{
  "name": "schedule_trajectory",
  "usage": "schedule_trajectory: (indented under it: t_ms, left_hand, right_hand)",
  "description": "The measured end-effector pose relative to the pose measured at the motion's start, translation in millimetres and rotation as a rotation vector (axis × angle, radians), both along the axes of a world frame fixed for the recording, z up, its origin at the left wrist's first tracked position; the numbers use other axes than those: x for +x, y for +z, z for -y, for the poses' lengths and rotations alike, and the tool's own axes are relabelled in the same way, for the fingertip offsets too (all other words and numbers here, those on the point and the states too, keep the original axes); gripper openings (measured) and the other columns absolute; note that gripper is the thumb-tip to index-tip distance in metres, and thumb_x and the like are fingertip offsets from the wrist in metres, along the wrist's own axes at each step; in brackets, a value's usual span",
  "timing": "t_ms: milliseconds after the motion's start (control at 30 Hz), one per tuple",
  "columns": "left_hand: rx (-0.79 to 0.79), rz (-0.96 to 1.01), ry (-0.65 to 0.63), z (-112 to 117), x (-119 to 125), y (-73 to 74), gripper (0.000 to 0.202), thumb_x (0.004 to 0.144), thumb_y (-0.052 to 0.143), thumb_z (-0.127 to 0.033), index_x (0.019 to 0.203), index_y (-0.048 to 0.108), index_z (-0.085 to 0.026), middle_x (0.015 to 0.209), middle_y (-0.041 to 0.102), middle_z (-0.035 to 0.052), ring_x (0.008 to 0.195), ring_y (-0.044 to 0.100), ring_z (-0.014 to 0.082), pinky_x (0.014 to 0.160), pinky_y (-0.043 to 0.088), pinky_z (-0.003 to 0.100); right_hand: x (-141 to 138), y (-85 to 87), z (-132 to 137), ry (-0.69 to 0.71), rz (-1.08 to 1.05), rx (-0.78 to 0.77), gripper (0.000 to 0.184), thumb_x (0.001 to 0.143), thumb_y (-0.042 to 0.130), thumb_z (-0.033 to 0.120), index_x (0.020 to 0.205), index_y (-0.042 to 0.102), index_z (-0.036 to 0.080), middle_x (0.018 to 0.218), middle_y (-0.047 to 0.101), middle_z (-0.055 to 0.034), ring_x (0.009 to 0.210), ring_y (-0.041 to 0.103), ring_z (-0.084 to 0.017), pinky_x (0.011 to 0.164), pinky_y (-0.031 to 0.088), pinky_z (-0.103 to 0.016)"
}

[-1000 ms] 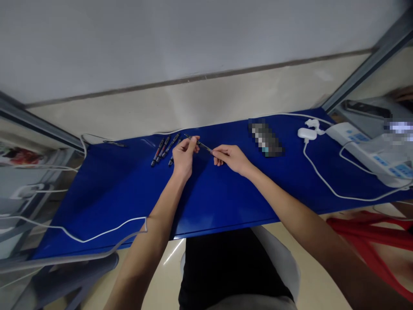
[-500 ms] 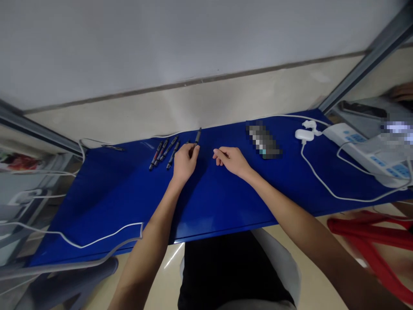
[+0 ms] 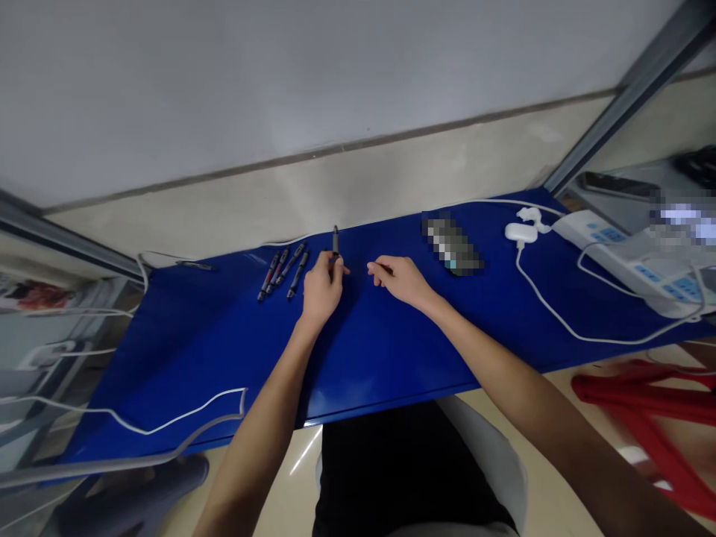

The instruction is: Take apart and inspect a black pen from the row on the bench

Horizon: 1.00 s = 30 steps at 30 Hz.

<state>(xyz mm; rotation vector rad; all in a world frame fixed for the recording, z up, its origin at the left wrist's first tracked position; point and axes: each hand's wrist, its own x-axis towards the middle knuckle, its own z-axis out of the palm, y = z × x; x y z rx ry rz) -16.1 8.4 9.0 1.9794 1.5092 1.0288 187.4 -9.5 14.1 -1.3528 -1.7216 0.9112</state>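
By the table's far edge (image 3: 391, 218), left hand (image 3: 323, 289) gripping upright pen (image 3: 335, 241)

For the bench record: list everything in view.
table top: one, blue, across the middle
pens: four, dark, lying left of the left hand
pen: one, dark, upright at the left fingertips
pixelated object: one, colour obscured, on the table's far side
white plug: one, white, right of it
cable: white, looping across the right end
device: one, white with blue keys, far right
left hand: one, at the pen
right hand: one, right of the left hand
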Motion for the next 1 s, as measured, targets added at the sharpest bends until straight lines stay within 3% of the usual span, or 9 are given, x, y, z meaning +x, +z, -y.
schedule_trajectory:
  t_ms: [67, 167, 267, 367, 467, 600, 733, 833, 1000]
  left_hand:
    - [-0.056, 0.195, -0.06, 2.6, 5.3, 1.7, 0.024, 0.106, 0.046, -0.047, 0.108, 0.049, -0.023, 0.098, 0.08, 0.0068, 0.071, 0.07, 0.0153, 0.064, 0.044, 0.025]
    - [-0.093, 0.475, -0.175, 4.6, 13.0, 1.5, 0.026, 0.106, 0.046, -0.05, 0.106, 0.041, -0.024, 0.111, 0.077, 0.0112, 0.099, 0.075, 0.0181, 0.07, 0.048, 0.025]
    - [-0.108, 0.584, -0.202, 4.2, 17.2, 0.5, 0.029, 0.103, 0.051, -0.051, 0.104, 0.041, -0.024, 0.114, 0.076, 0.0123, 0.11, 0.074, 0.0204, 0.071, 0.049, 0.025]
    - [-0.153, 0.628, -0.133, 1.1, 15.4, 0.0, 0.034, 0.101, 0.054, -0.055, 0.102, 0.051, -0.021, 0.107, 0.077, 0.0118, 0.1, 0.074, 0.0193, 0.067, 0.049, 0.024]
    - [-0.179, 0.708, -0.01, -4.0, 9.9, -1.0, 0.043, 0.098, 0.055, -0.059, 0.096, 0.065, -0.017, 0.091, 0.075, 0.0085, 0.075, 0.067, 0.0131, 0.06, 0.047, 0.023]
    - [-0.227, 0.8, 0.053, -4.9, 8.8, -1.2, 0.035, 0.084, 0.076, -0.051, 0.092, 0.074, -0.017, 0.077, 0.071, 0.0023, 0.062, 0.058, 0.0088, 0.06, 0.046, 0.023]
    - [-0.348, 0.678, -0.083, 8.9, 22.1, 2.9, 0.035, 0.079, 0.079, -0.05, 0.088, 0.075, -0.016, 0.073, 0.073, 0.0027, 0.063, 0.061, 0.0114, 0.067, 0.051, 0.027]
    - [-0.456, 0.611, -0.227, 22.4, 36.1, 4.5, 0.037, 0.083, 0.075, -0.053, 0.086, 0.076, -0.016, 0.067, 0.072, 0.0028, 0.059, 0.06, 0.0116, 0.065, 0.051, 0.027]
    - [-0.493, 0.564, -0.319, 32.7, 49.1, -0.5, 0.036, 0.086, 0.074, -0.051, 0.088, 0.074, -0.016, 0.07, 0.076, 0.0049, 0.059, 0.063, 0.0125, 0.065, 0.052, 0.027]
  right_hand:
    - [-1.1, -0.6, 0.4, 0.035, -0.021, 0.0, 0.033, 0.1, 0.056, 0.047, 0.086, 0.069, 0.021, 0.078, 0.074, -0.0028, 0.068, 0.066, -0.016, 0.068, 0.046, -0.03]
    - [-4.6, -3.9, 0.4, 0.117, -0.129, -0.004, 0.028, 0.1, 0.056, 0.045, 0.098, 0.071, 0.022, 0.09, 0.076, -0.0045, 0.079, 0.069, -0.017, 0.075, 0.049, -0.03]
    - [-8.3, -7.4, -0.6, 0.18, -0.258, -0.047, 0.023, 0.098, 0.058, 0.041, 0.094, 0.071, 0.021, 0.083, 0.073, -0.003, 0.076, 0.067, -0.016, 0.073, 0.05, -0.03]
    - [-6.8, -7.5, -2.8, 0.142, -0.356, -0.13, 0.019, 0.092, 0.066, 0.038, 0.089, 0.07, 0.02, 0.073, 0.067, -0.0004, 0.067, 0.062, -0.014, 0.066, 0.049, -0.029]
    - [1.0, -4.2, -6.3, 0.016, -0.428, -0.169, 0.018, 0.086, 0.072, 0.037, 0.088, 0.072, 0.019, 0.07, 0.064, 0.0009, 0.064, 0.059, -0.013, 0.064, 0.048, -0.029]
    - [10.5, -0.1, -11.8, -0.152, -0.584, -0.127, 0.024, 0.08, 0.077, 0.042, 0.086, 0.072, 0.019, 0.067, 0.06, 0.0027, 0.061, 0.054, -0.012, 0.063, 0.046, -0.028]
    - [8.2, 3.8, -13.9, -0.258, -0.819, -0.09, 0.04, 0.078, 0.075, 0.061, 0.084, 0.065, 0.023, 0.076, 0.059, 0.0004, 0.07, 0.057, -0.014, 0.068, 0.049, -0.029]
    - [2.7, 8.6, -10.9, -0.195, -0.933, -0.148, 0.054, 0.083, 0.058, 0.079, 0.081, 0.052, 0.025, 0.08, 0.057, -0.0011, 0.078, 0.06, -0.017, 0.079, 0.053, -0.034]
    - [0.3, 16.0, -2.6, -0.086, -1.029, -0.28, 0.061, 0.091, 0.032, 0.083, 0.068, 0.032, 0.026, 0.059, 0.021, 0.0062, 0.051, 0.025, -0.015, 0.055, 0.039, -0.033]
